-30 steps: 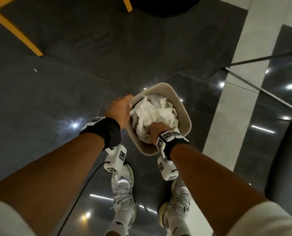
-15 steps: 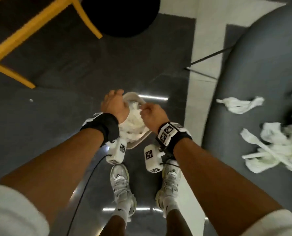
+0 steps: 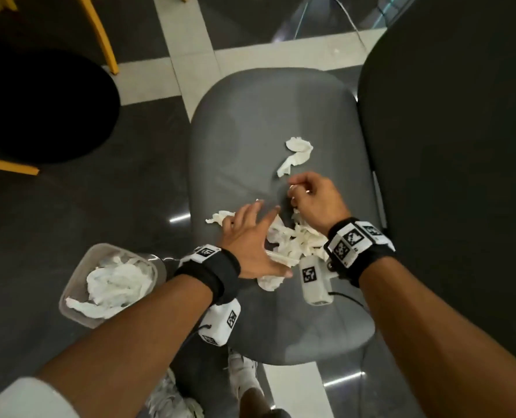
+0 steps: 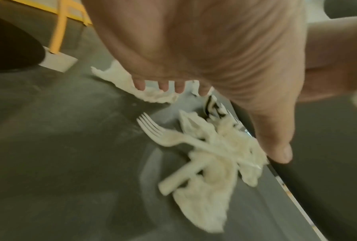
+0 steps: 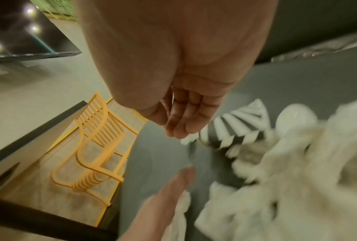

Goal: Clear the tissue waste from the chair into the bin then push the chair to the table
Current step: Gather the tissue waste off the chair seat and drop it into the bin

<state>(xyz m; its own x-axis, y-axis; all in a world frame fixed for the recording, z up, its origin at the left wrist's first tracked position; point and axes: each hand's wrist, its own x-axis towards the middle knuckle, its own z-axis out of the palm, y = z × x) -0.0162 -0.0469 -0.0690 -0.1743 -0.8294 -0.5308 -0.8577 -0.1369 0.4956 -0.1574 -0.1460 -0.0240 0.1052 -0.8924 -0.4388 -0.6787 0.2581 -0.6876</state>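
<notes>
Grey chair seat [image 3: 250, 122] occupies the centre of the head view. A heap of crumpled tissue waste [image 3: 292, 239] lies at its 5 o'clock area, with a white plastic fork [image 4: 158, 132] lying among the tissue. 1 separate tissue piece [image 3: 295, 153] sits apart toward 1 o'clock on the seat, and another strip [image 3: 217, 217] lies at the heap's 9 o'clock edge.

Left hand [image 3: 250, 236] is over the heap, fingers spread and straight, fingertips [image 4: 163, 85] at the strip; it grasps nothing, released. Right hand [image 3: 314, 197] is above the heap's 12 o'clock edge with fingers loosely curled; the wrist view shows the palm bare, so it is relaxed and carrying nothing.

The bin [image 3: 79, 309] stands on the floor at 8 o'clock of the chair, just beside it, already filled with white tissue [image 3: 115, 282].

A yellow chair [image 5: 95, 143] stands well apart. A dark round surface [image 3: 39, 107] is at 10 o'clock, and a 2nd dark surface [image 3: 449, 146] borders the chair at 3 o'clock.
</notes>
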